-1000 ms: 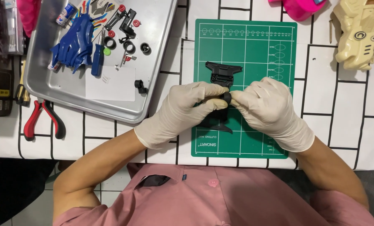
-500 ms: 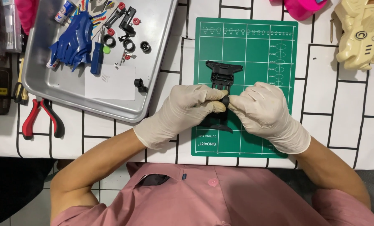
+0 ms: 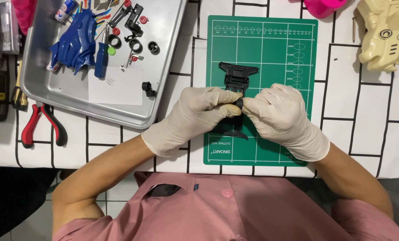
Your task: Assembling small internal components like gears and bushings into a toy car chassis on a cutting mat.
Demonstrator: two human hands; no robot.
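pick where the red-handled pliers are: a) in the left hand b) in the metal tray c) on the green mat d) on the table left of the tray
d, the red-handled pliers lie on the white tiled table just off the lower left corner of the metal tray, away from the green mat and both gloved hands.

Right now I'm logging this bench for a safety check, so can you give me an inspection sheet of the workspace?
Surface: table in a white cover with black grid lines; green cutting mat on it.
Job's things: black plastic part over the mat, gripped from both sides.
Clutter: metal tray with blue plastic pieces, small black rings and a white paper; red-handled pliers; cream toy body.
Hands: left hand and right hand, gloved, both pinching the part.
Cables: nothing seen.
Surroundings: pink item at top edge.
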